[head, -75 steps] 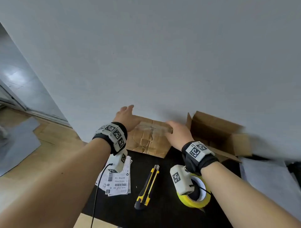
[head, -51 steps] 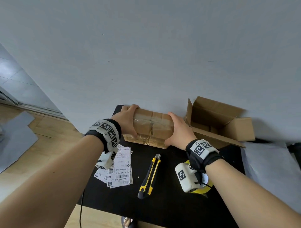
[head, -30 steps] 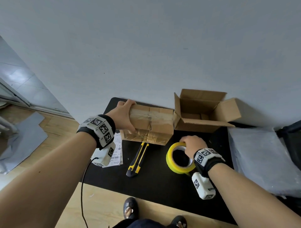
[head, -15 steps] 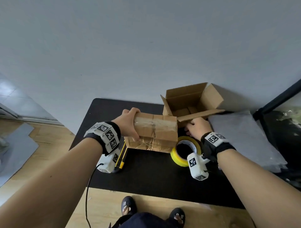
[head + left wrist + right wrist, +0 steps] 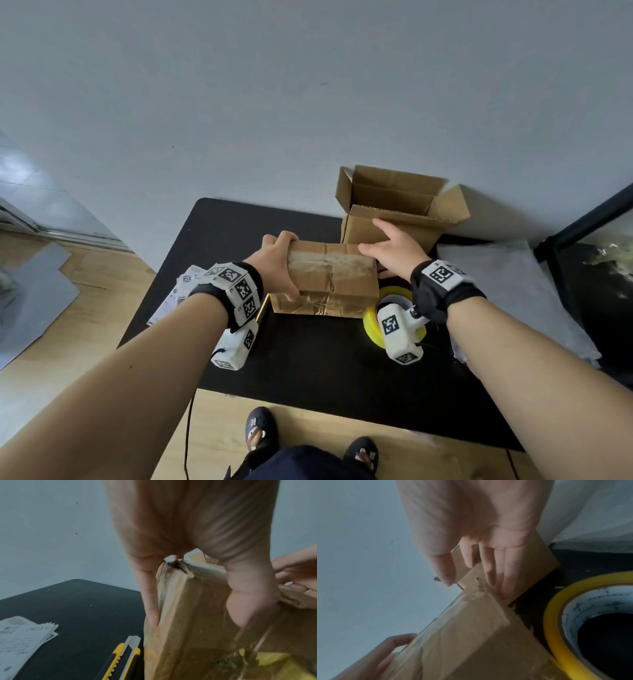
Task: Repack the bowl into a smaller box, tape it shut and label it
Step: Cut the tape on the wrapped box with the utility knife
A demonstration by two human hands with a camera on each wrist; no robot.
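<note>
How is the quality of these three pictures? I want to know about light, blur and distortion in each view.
Head view: bright, even daylight, mostly sharp; the wide lens bends the black table edges and stretches the forearms. Left wrist view: dim, bluish; the left hand fills the frame, soft and blurred, and the taped box is dark. Right wrist view: dim, hazy; the right hand is soft, the yellow tape roll clearer.

Black table top [image 5: 308, 363] against a grey wall [image 5: 308, 85]. Yellow-and-black utility knife [image 5: 120, 660] lies flat on it, just beside a fanned stack of printed paper slips [image 5: 18, 638] at the left edge. Sheet of translucent wrap [image 5: 507, 284] lies on the right side. Wood floor [image 5: 85, 329] below, grey mat [image 5: 30, 294] at far left. Person's dark sandals [image 5: 260, 428] show at the near table edge.
</note>
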